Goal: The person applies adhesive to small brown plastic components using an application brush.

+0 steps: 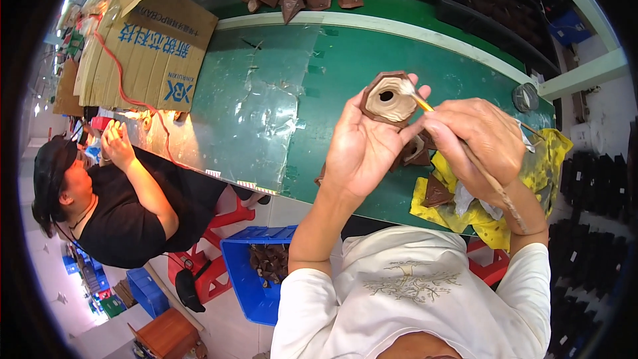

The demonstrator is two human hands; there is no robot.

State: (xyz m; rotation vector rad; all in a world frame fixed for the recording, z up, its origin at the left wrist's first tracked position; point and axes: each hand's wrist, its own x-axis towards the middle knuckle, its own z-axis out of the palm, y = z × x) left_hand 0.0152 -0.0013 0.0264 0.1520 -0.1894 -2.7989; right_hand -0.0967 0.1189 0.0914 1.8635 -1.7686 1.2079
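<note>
My left hand (364, 143) is palm up and grips a brown faceted piece (389, 108) by its rim. The piece has a cream, ridged inner face with a dark round hole in it. My right hand (482, 136) is closed around a slim paintbrush (490, 176), whose pale bristles rest on the upper right of the cream face. Below my hands, more brown pieces (417, 151) lie on the green table (359, 46), partly hidden by my fingers. A dark brown piece (436, 193) sits on a stained yellow cloth (535, 183) beside my right forearm.
Brown pieces (290, 6) are heaped along the far shelf, near a black crate (495, 13). At left stand a cardboard box (153, 53) and a seated person (113, 199) with raised hands. A blue bin (256, 286) holds brown pieces. A small round container (525, 98) stands far right.
</note>
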